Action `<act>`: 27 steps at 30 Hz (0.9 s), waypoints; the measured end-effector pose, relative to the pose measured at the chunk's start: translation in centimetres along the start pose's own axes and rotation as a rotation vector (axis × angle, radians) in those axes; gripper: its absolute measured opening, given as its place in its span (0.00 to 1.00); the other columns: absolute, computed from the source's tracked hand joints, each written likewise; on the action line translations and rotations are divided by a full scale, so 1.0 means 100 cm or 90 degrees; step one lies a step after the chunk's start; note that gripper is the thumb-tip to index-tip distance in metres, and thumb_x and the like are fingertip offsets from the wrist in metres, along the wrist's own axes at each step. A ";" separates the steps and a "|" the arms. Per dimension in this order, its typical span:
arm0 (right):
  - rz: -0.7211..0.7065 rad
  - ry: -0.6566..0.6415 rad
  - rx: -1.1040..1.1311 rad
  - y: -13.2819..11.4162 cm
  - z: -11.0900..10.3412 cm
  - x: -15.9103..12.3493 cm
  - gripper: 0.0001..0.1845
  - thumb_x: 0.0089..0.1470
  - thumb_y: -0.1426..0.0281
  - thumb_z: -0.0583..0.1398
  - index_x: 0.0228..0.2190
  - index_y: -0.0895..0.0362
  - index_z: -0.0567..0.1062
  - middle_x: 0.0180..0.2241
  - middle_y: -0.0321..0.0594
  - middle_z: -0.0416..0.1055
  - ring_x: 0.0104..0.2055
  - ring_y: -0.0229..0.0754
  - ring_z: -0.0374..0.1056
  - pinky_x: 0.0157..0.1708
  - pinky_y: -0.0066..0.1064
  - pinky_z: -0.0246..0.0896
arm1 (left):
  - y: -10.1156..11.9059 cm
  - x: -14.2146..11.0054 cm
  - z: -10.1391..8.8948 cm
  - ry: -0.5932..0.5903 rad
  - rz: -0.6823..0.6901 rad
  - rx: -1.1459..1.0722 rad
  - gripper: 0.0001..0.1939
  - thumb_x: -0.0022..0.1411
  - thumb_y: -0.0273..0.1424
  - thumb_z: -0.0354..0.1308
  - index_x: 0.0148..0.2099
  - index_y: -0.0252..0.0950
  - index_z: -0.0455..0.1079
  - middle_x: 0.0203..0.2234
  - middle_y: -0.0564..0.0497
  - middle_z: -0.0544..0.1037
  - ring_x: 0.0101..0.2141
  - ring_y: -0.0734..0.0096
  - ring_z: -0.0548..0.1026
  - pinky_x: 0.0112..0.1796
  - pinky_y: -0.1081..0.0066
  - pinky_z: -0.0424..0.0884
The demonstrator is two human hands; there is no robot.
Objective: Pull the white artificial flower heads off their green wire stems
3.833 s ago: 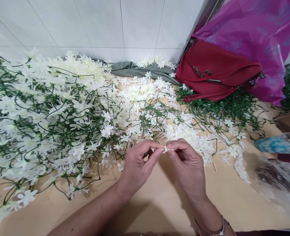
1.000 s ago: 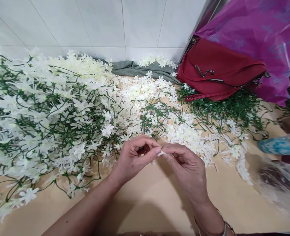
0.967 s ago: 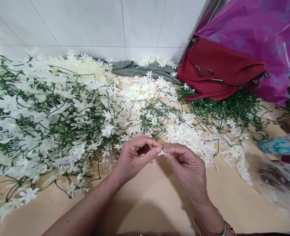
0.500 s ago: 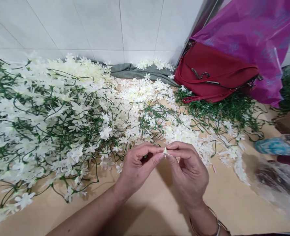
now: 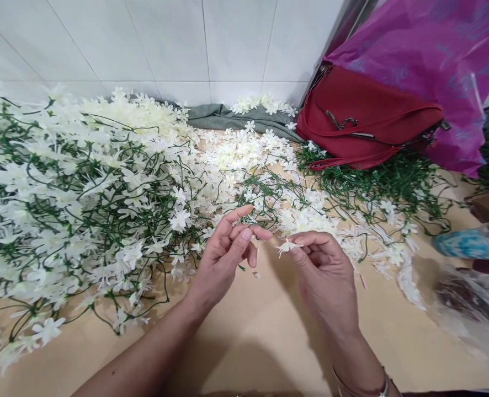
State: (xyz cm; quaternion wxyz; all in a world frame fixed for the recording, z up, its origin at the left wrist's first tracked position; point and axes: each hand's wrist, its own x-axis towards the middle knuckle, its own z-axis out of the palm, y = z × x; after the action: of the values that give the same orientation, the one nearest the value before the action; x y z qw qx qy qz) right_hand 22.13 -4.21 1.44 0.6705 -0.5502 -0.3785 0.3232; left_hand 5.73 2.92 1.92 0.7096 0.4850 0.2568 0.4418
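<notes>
My right hand (image 5: 325, 270) pinches a small white artificial flower blossom (image 5: 286, 247) between thumb and fingertips, its petals pointing left. Just left of it, my left hand (image 5: 226, 253) has its thumb bent against the fingers, with the index finger raised. A thin green flower stem with pale stamens (image 5: 248, 220) shows between those fingers, and a green tip pokes out below them; the rest is hidden by the hand. My two hands are apart, above the tan tabletop (image 5: 244, 336). Loose white blossoms (image 5: 306, 212) and green stems (image 5: 269, 190) lie just beyond them.
A large heap of white artificial flowers on green stems (image 5: 83, 204) covers the left side. At back right, a red handbag (image 5: 372, 118) rests on green stems beside a purple plastic bag (image 5: 435, 71). A blue-patterned packet (image 5: 468, 242) and a clear plastic bag (image 5: 472, 309) lie right.
My hands, earlier joined at the fingertips around a white blossom, have separated. The blossom stays in my right hand, while my left fingers have loosened and lifted slightly to the left.
</notes>
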 end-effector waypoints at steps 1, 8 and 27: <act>0.026 -0.010 0.004 0.001 -0.001 0.000 0.07 0.55 0.68 0.71 0.34 0.51 0.79 0.33 0.35 0.78 0.35 0.37 0.74 0.37 0.27 0.70 | -0.001 0.001 -0.001 -0.006 -0.013 -0.001 0.18 0.73 0.37 0.58 0.61 0.39 0.66 0.42 0.47 0.83 0.25 0.78 0.74 0.28 0.74 0.67; 0.141 -0.069 0.117 0.000 0.000 0.005 0.13 0.47 0.58 0.75 0.31 0.51 0.82 0.31 0.36 0.78 0.32 0.39 0.71 0.36 0.31 0.70 | -0.005 0.000 -0.001 -0.032 -0.055 -0.040 0.09 0.70 0.36 0.63 0.46 0.36 0.74 0.36 0.48 0.84 0.30 0.77 0.76 0.32 0.76 0.69; 0.259 -0.131 0.259 -0.003 0.009 0.003 0.11 0.43 0.67 0.78 0.28 0.51 0.83 0.29 0.32 0.75 0.31 0.34 0.65 0.35 0.26 0.62 | -0.004 0.000 0.009 0.059 -0.154 -0.171 0.13 0.57 0.35 0.74 0.32 0.33 0.75 0.24 0.57 0.70 0.21 0.86 0.60 0.25 0.82 0.59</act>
State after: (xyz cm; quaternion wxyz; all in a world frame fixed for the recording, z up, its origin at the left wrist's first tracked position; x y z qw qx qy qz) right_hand 21.49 -3.62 1.90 0.6466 -0.4338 -0.2539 0.5738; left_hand 6.61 2.47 1.96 0.8035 0.3307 0.2841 0.4054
